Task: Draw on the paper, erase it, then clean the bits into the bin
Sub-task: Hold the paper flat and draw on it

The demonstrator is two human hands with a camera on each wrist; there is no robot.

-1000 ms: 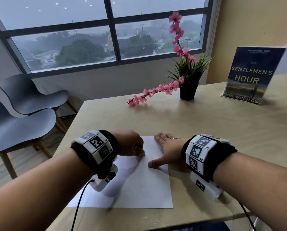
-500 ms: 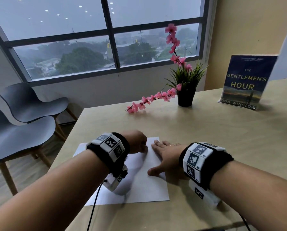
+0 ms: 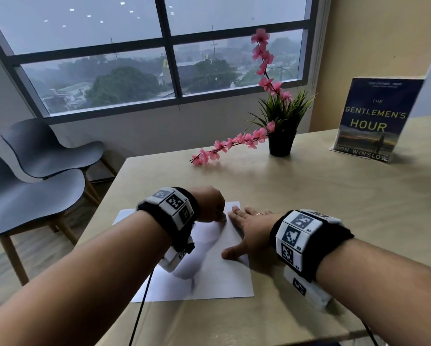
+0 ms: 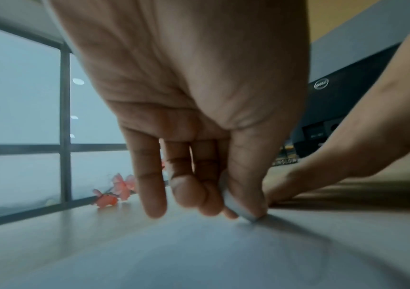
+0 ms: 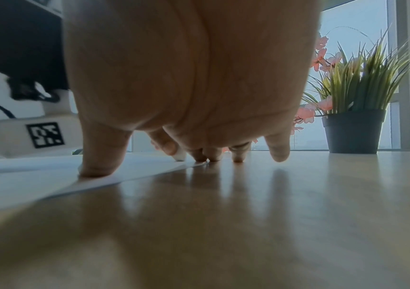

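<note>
A white sheet of paper (image 3: pixel 219 275) lies on the wooden table (image 3: pixel 334 221). My left hand (image 3: pixel 210 204) is at the sheet's far edge and pinches a small white eraser (image 4: pixel 237 206) between thumb and fingers, its lower end pressed on the paper. The eraser (image 5: pixel 180 155) also shows in the right wrist view, just left of my right fingertips. My right hand (image 3: pixel 249 226) lies flat with straight fingers on the sheet's right edge, the thumb (image 5: pixel 97 166) on the paper and the outer fingers on the table. No bin is in view.
A black pot with grass and a pink blossom branch (image 3: pixel 282 136) stands at the table's back. A book (image 3: pixel 374 121) stands upright at the back right. Two grey chairs (image 3: pixel 34 191) are off the left edge. A dark monitor (image 4: pixel 342 109) is behind my right arm.
My left hand with the eraser has shifted slightly right along the paper's far edge, closer to my right fingertips. My right hand has stayed flat on the sheet. The head view has tilted.
</note>
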